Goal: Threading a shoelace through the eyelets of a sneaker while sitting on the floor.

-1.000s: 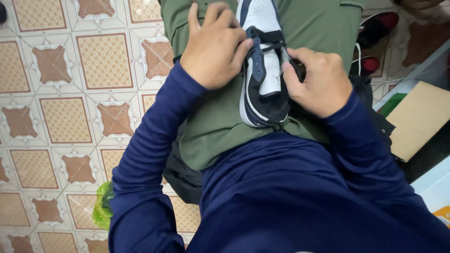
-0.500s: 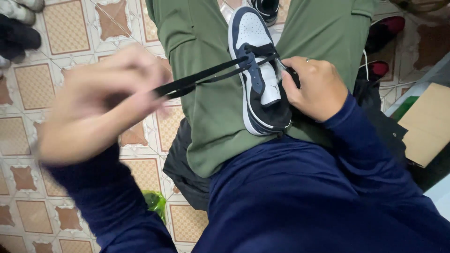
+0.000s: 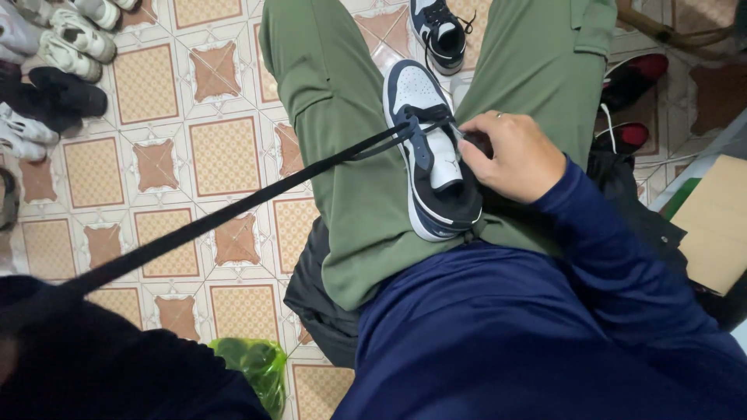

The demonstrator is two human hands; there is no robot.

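Observation:
A navy, white and black sneaker [image 3: 433, 167] lies on my lap, across green trousers [image 3: 350, 155], toe pointing away. My right hand [image 3: 510, 155] grips its right side at the eyelets, fingers curled on the upper. A black shoelace [image 3: 233, 210] runs taut from the eyelets down to the lower left. There it ends at my left hand [image 3: 5, 359], which is almost wholly hidden behind my dark blue sleeve [image 3: 109, 365] close to the camera.
The matching sneaker [image 3: 440, 31] stands on the tiled floor beyond my knees. Several shoes [image 3: 54, 54] line the upper left; red and black shoes [image 3: 634, 85] sit at the right. A cardboard box [image 3: 712, 225] is at the right, a green plastic bag [image 3: 253, 369] by my hip.
My left hand has pulled the lace farther out to the lower left, near the frame edge; the lace is now long and taut. My right hand stays on the sneaker.

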